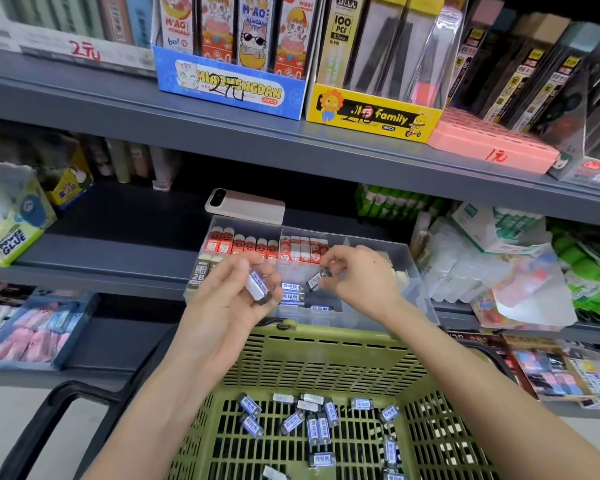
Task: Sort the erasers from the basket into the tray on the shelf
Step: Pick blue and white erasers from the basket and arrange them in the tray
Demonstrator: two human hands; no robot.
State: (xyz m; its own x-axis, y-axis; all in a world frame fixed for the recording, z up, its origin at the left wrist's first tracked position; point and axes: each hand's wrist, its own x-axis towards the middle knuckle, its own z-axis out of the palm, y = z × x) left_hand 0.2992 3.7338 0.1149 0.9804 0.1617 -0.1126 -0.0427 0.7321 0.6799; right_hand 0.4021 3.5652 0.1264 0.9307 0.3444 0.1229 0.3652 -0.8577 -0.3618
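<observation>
Shelf (118, 244), 1 tray (411, 271), left hand (222, 306), right hand (364, 280), 2 held erasers (257, 287)

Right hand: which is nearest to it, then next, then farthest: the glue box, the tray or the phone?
1. tray: just under the right hand.
2. phone: behind the tray, on the shelf.
3. glue box: far off on the left.

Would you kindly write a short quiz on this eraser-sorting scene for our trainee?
1. True or false: the slatted green plastic basket holds no erasers.
2. The right hand pinches: A a coin; B a small dark-sleeved eraser; C a pair of scissors.
3. Fill in: the white eraser in a blue-and-white sleeve is held by the ___ hand.
Key: 1 false; 2 B; 3 left hand.
</observation>
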